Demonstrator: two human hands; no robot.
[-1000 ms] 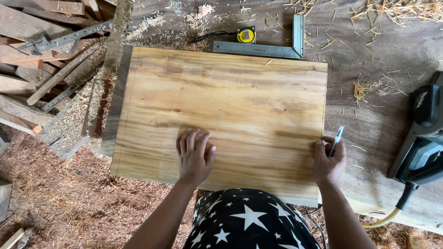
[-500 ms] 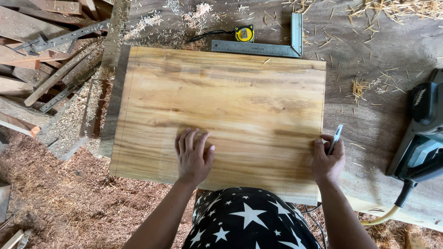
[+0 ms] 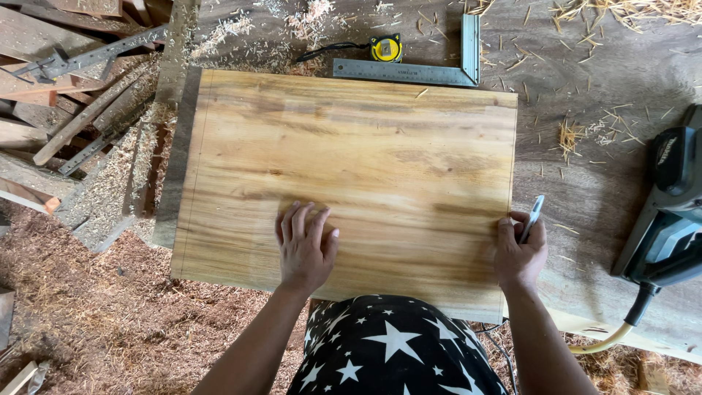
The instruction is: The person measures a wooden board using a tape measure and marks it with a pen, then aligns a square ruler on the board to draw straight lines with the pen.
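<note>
left hand (image 3: 306, 249) fingers flat on board (image 3: 351, 161) | right hand (image 3: 519, 252) fingers pinching pen (image 3: 532, 217) at board's right edge

Bright, even daylight, soft and diffuse; faint shadows under the hands on the wooden board (image 3: 351, 175). No glare. Sharp focus throughout, slight wide-angle stretch at edges.

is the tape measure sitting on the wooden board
No, the tape measure lies on the workbench beyond the far edge of the board, next to the metal square.
</note>
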